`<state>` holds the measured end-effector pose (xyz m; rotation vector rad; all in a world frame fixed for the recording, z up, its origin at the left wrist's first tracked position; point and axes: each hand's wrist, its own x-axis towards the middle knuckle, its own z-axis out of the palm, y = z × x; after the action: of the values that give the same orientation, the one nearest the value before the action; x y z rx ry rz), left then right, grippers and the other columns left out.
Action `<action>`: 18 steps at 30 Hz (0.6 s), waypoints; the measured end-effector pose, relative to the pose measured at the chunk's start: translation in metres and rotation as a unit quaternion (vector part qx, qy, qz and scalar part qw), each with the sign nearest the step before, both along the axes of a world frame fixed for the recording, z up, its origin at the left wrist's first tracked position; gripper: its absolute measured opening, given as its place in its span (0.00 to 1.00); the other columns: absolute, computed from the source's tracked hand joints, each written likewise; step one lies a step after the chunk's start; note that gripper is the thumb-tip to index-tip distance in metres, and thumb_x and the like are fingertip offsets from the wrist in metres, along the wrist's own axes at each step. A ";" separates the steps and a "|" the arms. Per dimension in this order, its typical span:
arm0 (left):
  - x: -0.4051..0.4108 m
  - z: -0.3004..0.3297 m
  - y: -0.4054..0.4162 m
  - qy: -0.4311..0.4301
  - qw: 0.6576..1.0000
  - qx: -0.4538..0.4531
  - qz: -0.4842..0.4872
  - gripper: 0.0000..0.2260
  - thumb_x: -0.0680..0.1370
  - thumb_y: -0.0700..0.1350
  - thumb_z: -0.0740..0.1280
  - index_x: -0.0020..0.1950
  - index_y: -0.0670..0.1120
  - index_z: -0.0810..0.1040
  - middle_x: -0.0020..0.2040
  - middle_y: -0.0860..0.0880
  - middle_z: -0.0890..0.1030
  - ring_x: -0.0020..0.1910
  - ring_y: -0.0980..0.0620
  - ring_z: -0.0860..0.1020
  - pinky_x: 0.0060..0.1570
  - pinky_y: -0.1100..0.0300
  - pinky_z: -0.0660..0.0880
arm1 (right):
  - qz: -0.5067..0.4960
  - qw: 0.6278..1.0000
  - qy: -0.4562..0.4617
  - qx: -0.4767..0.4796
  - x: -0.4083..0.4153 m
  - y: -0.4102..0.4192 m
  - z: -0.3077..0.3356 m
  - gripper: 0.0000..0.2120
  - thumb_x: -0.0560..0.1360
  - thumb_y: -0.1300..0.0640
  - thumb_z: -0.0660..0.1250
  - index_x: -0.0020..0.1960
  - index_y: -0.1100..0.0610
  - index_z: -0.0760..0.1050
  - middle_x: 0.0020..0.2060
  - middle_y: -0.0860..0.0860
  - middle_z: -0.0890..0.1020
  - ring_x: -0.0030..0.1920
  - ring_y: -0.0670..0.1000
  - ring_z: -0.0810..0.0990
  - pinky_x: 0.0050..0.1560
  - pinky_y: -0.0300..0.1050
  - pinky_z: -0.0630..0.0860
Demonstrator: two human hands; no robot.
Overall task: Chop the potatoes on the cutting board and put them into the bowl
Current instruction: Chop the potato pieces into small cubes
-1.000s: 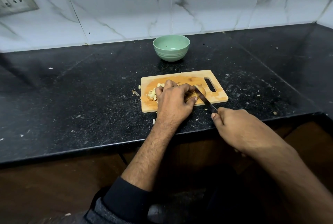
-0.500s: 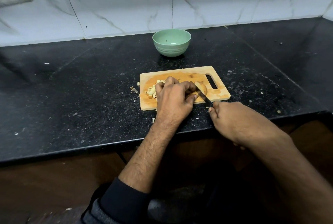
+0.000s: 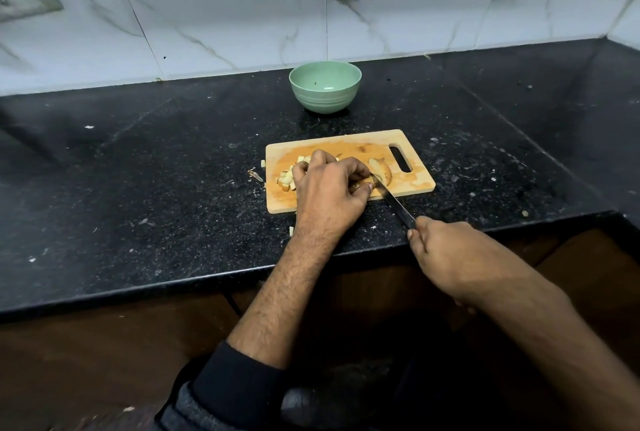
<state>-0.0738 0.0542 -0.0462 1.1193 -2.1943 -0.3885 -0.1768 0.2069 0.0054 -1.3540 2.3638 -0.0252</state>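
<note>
- I see a black speckled stone worktop (image 3: 138, 167) running from the tiled wall to its front edge, dusted all over with pale crumbs and flecks.
- A wooden cutting board (image 3: 412, 184) lies flat at the worktop's centre, handle slot toward 3 o'clock, its long side slightly skewed to the front edge.
- At 12 o'clock from the board stands a green bowl (image 3: 325, 91), upright, apart from the board, near the wall.
- At 9 o'clock, just off the board's edge, I spot a small potato cube (image 3: 263, 163) and a peel scrap (image 3: 255, 175).
- At 6 o'clock, another potato bit (image 3: 291, 230) sits near the front edge.
</note>
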 end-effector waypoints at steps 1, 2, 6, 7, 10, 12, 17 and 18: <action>0.001 0.001 0.001 0.002 1.000 0.000 -0.001 0.11 0.74 0.56 0.74 0.55 0.58 0.83 0.47 0.61 0.80 0.54 0.58 0.66 0.56 0.55 0.55 | 0.000 1.000 -0.001 0.000 0.000 0.002 0.000 0.12 0.86 0.44 0.49 0.54 0.48 0.68 0.40 0.50 0.78 0.33 0.49 0.75 0.44 0.51 0.81; 0.001 0.002 0.001 0.003 1.000 -0.002 -0.002 0.11 0.74 0.56 0.74 0.55 0.57 0.83 0.47 0.61 0.81 0.54 0.58 0.67 0.55 0.56 0.54 | -0.001 1.000 -0.004 0.004 0.000 0.004 0.001 0.12 0.86 0.45 0.49 0.54 0.48 0.68 0.40 0.50 0.78 0.33 0.49 0.75 0.43 0.50 0.80; 0.002 0.002 0.002 -0.006 1.000 -0.004 -0.002 0.13 0.74 0.56 0.73 0.57 0.57 0.82 0.49 0.59 0.81 0.56 0.57 0.67 0.58 0.53 0.56 | -0.003 1.000 -0.001 0.013 0.000 0.013 0.005 0.12 0.86 0.44 0.49 0.52 0.48 0.67 0.40 0.50 0.77 0.34 0.49 0.76 0.42 0.47 0.78; 0.002 0.002 0.002 -0.008 1.000 -0.003 -0.002 0.13 0.74 0.56 0.73 0.57 0.57 0.81 0.50 0.59 0.80 0.56 0.57 0.67 0.59 0.52 0.56 | -0.002 1.000 0.003 0.010 -0.001 0.014 0.005 0.12 0.86 0.44 0.49 0.51 0.48 0.67 0.40 0.50 0.77 0.34 0.49 0.76 0.42 0.48 0.78; 0.003 0.002 0.003 -0.002 1.000 -0.005 -0.005 0.14 0.74 0.56 0.73 0.59 0.56 0.81 0.51 0.59 0.80 0.57 0.56 0.67 0.60 0.51 0.57 | -0.001 1.000 0.015 -0.006 -0.002 0.016 0.005 0.14 0.85 0.42 0.49 0.49 0.47 0.67 0.39 0.50 0.77 0.34 0.50 0.75 0.45 0.50 0.80; 0.004 0.004 0.005 0.000 1.000 -0.005 -0.006 0.14 0.74 0.55 0.73 0.59 0.56 0.81 0.50 0.60 0.80 0.58 0.56 0.67 0.61 0.51 0.57 | -0.003 1.000 0.020 -0.018 -0.001 0.014 0.006 0.15 0.85 0.42 0.49 0.46 0.47 0.67 0.39 0.50 0.77 0.34 0.50 0.75 0.47 0.52 0.81; 0.007 0.003 0.005 0.007 1.000 0.009 -0.008 0.14 0.75 0.55 0.73 0.59 0.56 0.81 0.50 0.61 0.80 0.56 0.57 0.67 0.60 0.51 0.57 | -0.003 0.999 0.027 -0.034 0.002 0.004 0.004 0.14 0.85 0.43 0.49 0.48 0.47 0.68 0.37 0.50 0.77 0.31 0.48 0.74 0.41 0.49 0.80; 0.007 0.004 0.005 0.008 1.000 0.012 -0.011 0.14 0.75 0.54 0.73 0.59 0.56 0.81 0.50 0.61 0.79 0.56 0.57 0.67 0.60 0.52 0.56 | -0.003 0.999 0.030 -0.035 0.003 0.003 0.005 0.14 0.85 0.43 0.49 0.48 0.48 0.68 0.36 0.50 0.77 0.29 0.48 0.75 0.38 0.47 0.78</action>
<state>-0.0670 0.0592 -0.0423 1.1028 -2.1953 -0.4331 -0.1736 0.2095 0.0106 -1.3981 2.4379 -0.0705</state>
